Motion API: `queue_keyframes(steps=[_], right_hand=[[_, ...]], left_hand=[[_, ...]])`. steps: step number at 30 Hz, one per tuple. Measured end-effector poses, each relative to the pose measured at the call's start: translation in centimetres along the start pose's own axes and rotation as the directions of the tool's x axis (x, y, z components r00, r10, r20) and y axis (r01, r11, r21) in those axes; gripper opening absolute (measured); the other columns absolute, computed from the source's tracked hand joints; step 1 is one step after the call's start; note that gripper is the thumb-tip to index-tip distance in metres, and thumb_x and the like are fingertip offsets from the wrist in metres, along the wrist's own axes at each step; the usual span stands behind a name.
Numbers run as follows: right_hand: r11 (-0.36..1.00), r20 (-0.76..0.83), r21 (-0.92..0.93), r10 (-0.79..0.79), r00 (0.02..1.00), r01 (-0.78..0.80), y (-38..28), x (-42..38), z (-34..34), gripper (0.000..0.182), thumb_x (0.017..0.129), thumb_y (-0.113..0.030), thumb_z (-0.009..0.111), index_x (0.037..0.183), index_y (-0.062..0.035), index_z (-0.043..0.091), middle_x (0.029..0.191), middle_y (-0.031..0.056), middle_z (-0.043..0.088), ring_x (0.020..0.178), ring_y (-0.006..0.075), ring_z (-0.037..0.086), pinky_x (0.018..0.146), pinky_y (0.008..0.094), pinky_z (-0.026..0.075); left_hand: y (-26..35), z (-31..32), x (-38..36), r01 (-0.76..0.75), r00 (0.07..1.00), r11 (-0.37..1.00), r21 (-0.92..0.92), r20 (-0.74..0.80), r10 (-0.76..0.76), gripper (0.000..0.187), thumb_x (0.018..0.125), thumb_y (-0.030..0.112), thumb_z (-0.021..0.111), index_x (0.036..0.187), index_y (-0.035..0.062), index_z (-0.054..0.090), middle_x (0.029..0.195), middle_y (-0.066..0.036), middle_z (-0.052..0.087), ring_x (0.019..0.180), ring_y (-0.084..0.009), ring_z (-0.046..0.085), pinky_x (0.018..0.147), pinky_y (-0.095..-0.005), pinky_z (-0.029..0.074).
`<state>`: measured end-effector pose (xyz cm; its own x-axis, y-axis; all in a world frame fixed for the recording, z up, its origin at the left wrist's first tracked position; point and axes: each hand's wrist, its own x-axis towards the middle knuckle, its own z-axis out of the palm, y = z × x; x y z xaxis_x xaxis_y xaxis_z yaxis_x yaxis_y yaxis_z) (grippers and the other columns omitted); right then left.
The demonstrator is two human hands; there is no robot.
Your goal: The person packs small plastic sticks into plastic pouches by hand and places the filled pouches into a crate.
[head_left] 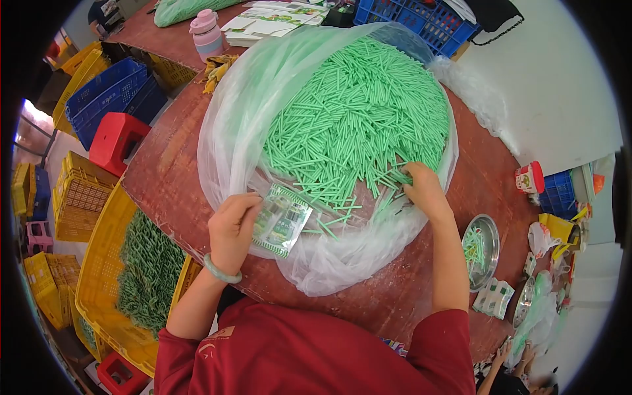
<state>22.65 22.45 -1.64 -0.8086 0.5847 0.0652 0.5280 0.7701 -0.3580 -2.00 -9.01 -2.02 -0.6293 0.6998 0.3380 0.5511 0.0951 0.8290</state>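
My left hand (pixel 232 227), with a bangle at the wrist, pinches the edge of a green and silver printed packet (pixel 283 222). The packet lies over the near left rim of a big clear plastic bag (pixel 227 131). Inside the opened bag is a large heap of thin light-green sticks (pixel 362 105), with some loose ones at its near edge. At the heap's near right side, my right hand (pixel 424 189) has its fingers closed on a few green sticks (pixel 398 175); the fingertips are partly hidden among them.
The bag stands on a worn red table (pixel 168 191). A metal bowl (pixel 488 247) with sticks and several packets (pixel 494 297) lie right. A yellow crate (pixel 99 309) of filled packets stands left. A pink bottle (pixel 206 34) and blue basket (pixel 395 14) are behind. Another person's hands (pixel 513 355) show lower right.
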Motion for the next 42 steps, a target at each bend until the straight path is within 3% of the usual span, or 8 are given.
queue_keyframes(steps=[2, 6, 10, 13, 17, 27, 33, 42], right_hand=[[0.999, -0.019, 0.04, 0.008, 1.0, -0.007, 1.1, 0.0, 0.0, 0.027, 0.071, 0.002, 0.064, 0.098, 0.0027, 0.062, 0.091, 0.0188, 0.061, 0.083, 0.034, 0.06, 0.074, 0.0376, 0.048], [0.97, -0.028, 0.215, 0.121, 0.992, -0.112, 2.5, -0.1, -0.4, 0.024, 0.075, -0.004, 0.068, 0.098, 0.0022, 0.063, 0.086, 0.0104, 0.06, 0.077, 0.0189, 0.057, 0.071, 0.0304, 0.046], [0.926, -0.075, 0.336, 0.206, 0.976, -0.17, 3.4, 0.0, -0.4, 0.019, 0.078, -0.006, 0.069, 0.096, -0.0003, 0.064, 0.082, 0.0038, 0.06, 0.073, 0.0119, 0.054, 0.067, 0.0279, 0.045], [0.82, -0.061, 0.465, 0.406, 0.912, -0.334, 0.9, -0.1, -2.2, 0.016, 0.079, -0.006, 0.069, 0.094, -0.0034, 0.064, 0.077, 0.0011, 0.059, 0.067, 0.01, 0.053, 0.062, 0.0257, 0.045], [0.545, -0.038, 0.804, 0.446, 0.894, -0.237, -3.1, -0.2, -2.0, 0.018, 0.079, -0.006, 0.072, 0.095, -0.0035, 0.063, 0.072, 0.0001, 0.059, 0.059, 0.0059, 0.05, 0.054, 0.0215, 0.041], [0.653, 0.134, 0.678, 0.341, 0.93, -0.337, -5.2, -0.2, 2.1, 0.016, 0.078, -0.004, 0.072, 0.093, -0.0046, 0.066, 0.068, -0.0035, 0.055, 0.058, 0.0052, 0.048, 0.053, 0.0211, 0.037], [0.464, 0.08, 0.844, 0.386, 0.919, -0.269, -6.7, -0.8, 0.2, 0.014, 0.08, -0.002, 0.071, 0.093, -0.003, 0.065, 0.074, 0.0017, 0.061, 0.06, 0.0071, 0.054, 0.052, 0.0222, 0.045], [0.213, 0.017, 0.975, 0.214, 0.977, -0.064, -13.7, -1.0, -3.0, 0.014, 0.08, 0.002, 0.071, 0.092, 0.0002, 0.065, 0.074, 0.0055, 0.064, 0.058, 0.0102, 0.058, 0.051, 0.022, 0.048]], left_hand=[[-0.2, -0.5, -0.4, 0.128, 0.992, 0.969, -0.213, 0.02, -0.126, 0.007, 0.091, 0.002, 0.059, 0.097, -0.0004, 0.062, 0.094, -0.008, 0.068, 0.081, -0.0163, 0.065, 0.07, -0.0263, 0.05], [0.2, -1.9, -0.2, 0.488, 0.872, 0.59, -0.643, 0.327, -0.365, 0.011, 0.096, 0.007, 0.056, 0.105, 0.0016, 0.06, 0.097, -0.003, 0.067, 0.087, -0.0096, 0.062, 0.077, -0.0241, 0.048], [-0.1, -2.2, 0.3, 0.643, 0.755, 0.213, -0.736, 0.56, -0.343, 0.012, 0.096, 0.009, 0.057, 0.106, 0.0032, 0.061, 0.1, -0.002, 0.067, 0.092, -0.0083, 0.061, 0.082, -0.0245, 0.048], [1.2, -1.6, 0.7, 0.654, 0.746, 0.199, -0.729, 0.579, -0.33, 0.013, 0.095, 0.008, 0.057, 0.107, 0.0028, 0.061, 0.101, -0.001, 0.067, 0.091, -0.0085, 0.061, 0.082, -0.0254, 0.049], [1.4, -0.4, 0.9, 0.64, 0.768, 0.263, -0.722, 0.597, -0.231, 0.013, 0.092, 0.004, 0.061, 0.105, 0.0035, 0.061, 0.103, -0.002, 0.067, 0.09, -0.0085, 0.061, 0.082, -0.0248, 0.049], [2.5, 1.9, 1.4, 0.562, 0.81, 0.535, -0.63, 0.551, -0.201, 0.008, 0.088, 0.004, 0.067, 0.091, 0.0038, 0.06, 0.086, 0.003, 0.063, 0.077, -0.0033, 0.056, 0.067, -0.0216, 0.046], [2.1, 2.6, 0.8, 0.281, 0.922, 0.862, -0.422, 0.367, -0.121, 0.008, 0.086, 0.005, 0.068, 0.089, -0.0017, 0.068, 0.076, -0.003, 0.064, 0.071, -0.0085, 0.058, 0.063, -0.0251, 0.045], [2.8, 3.7, 1.2, 0.085, 0.959, 0.911, -0.403, 0.282, 0.035, 0.014, 0.087, 0.007, 0.066, 0.098, -0.0012, 0.07, 0.083, -0.009, 0.068, 0.074, -0.0177, 0.062, 0.068, -0.0285, 0.048]])
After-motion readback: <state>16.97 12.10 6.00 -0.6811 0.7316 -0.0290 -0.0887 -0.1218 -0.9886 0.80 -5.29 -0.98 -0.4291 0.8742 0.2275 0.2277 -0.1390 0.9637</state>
